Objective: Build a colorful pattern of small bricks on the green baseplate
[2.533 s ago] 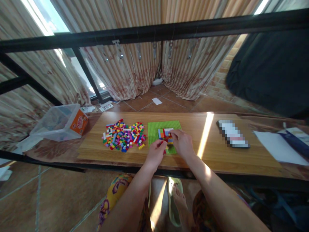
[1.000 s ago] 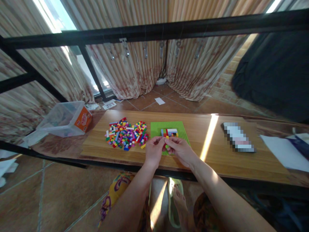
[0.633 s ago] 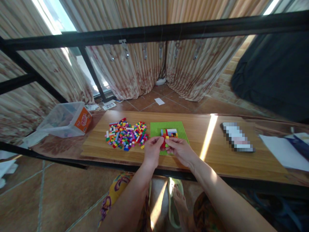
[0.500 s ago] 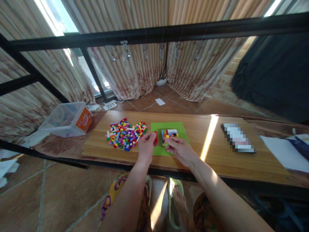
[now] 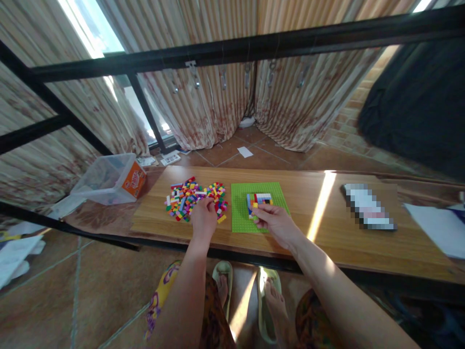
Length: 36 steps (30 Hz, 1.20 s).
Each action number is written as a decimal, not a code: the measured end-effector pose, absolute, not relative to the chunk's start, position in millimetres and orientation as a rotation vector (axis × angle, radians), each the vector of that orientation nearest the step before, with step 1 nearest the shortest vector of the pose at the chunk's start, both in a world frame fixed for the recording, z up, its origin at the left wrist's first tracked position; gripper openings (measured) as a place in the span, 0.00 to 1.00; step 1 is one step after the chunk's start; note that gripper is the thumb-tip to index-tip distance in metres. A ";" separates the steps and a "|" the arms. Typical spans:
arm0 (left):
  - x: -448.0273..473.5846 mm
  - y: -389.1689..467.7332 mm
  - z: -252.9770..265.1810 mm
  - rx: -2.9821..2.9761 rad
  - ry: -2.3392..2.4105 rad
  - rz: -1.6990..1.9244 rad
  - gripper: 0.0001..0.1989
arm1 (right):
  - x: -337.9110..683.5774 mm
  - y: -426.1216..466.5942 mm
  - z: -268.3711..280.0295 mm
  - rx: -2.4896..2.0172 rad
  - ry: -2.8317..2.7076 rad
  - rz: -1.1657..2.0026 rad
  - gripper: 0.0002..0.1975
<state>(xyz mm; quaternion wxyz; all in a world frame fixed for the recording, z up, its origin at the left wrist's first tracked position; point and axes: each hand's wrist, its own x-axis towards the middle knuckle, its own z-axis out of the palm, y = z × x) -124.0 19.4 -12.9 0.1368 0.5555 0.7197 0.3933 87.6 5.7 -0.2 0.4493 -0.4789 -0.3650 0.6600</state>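
My left hand (image 5: 203, 219) is over the pile of colourful toy building bricks (image 5: 181, 198), its fingers drawn together. What lies between its fingertips, if anything, is too small to tell. My right hand (image 5: 275, 219) pinches a small yellow brick (image 5: 255, 206) above the green baseplate (image 5: 240, 222). Just beyond that hand, a low build of white, blue and other bricks (image 5: 262, 197) sits on the plate. The right fingers partly hide this build.
The wooden tabletop (image 5: 312, 203) carries a pixelated, phone-like object (image 5: 368, 208) on the right. White paper (image 5: 432, 228) lies at the far right. A clear plastic box (image 5: 105, 184) with an orange label stands left. A black metal bar (image 5: 232, 53) crosses beyond the table.
My left hand has moved left from the baseplate to the brick pile, and the red brick it held no longer shows in its fingers. My right hand stays over the plate with the yellow brick.
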 end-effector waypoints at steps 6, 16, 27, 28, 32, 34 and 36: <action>-106.1 10.3 -7.3 1.482 1.798 1.325 0.09 | 81.1 5.3 -3.1 -1.199 -1.059 1.595 0.20; -57.0 -3.8 -10.2 1.323 1.290 1.224 0.08 | 76.6 0.6 -4.6 -1.235 -1.310 1.465 0.18; -114.1 11.7 -0.4 1.329 1.852 1.292 0.08 | 100.4 12.7 -1.8 -1.141 -0.813 1.591 0.17; -118.6 12.1 0.6 1.359 1.938 1.250 0.08 | 103.6 14.5 -1.5 -1.126 -0.758 1.601 0.16; -124.6 11.4 0.5 1.478 2.139 1.037 0.09 | 114.3 18.9 -0.1 -1.103 -0.621 1.564 0.12; -123.4 11.1 -1.6 1.542 2.204 0.934 0.09 | 118.9 19.4 0.0 -1.104 -0.617 1.524 0.12; -122.1 11.3 -4.0 1.592 2.263 0.857 0.09 | 123.4 19.3 -0.6 -1.120 -0.664 1.471 0.13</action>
